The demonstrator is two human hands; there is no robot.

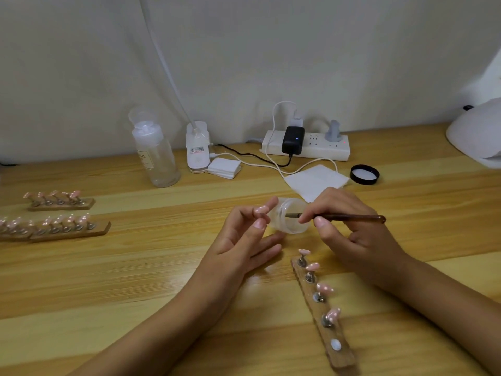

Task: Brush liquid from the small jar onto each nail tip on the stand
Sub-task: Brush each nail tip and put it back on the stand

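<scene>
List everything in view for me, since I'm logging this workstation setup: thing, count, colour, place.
Small translucent plastic jar: 1, frosted white, table centre, tilted between the hands.
Thin brown-handled brush: 1, brown, tip in the jar mouth.
Wooden nail stand: 1, brown, near right, four pink nail tips plus one pale one.
Other wooden stands with pink tips: about 3, far left.
Tall clear plastic bottle: 1, back left.
White power strip: 1, back centre, black adapter plugged in.
Black round lid: 1, back right.
White wipes: loose sheet and small stack, back centre.
White dome lamp: 1, right edge.
Left hand: steadies jar.
Right hand: holds brush.
</scene>
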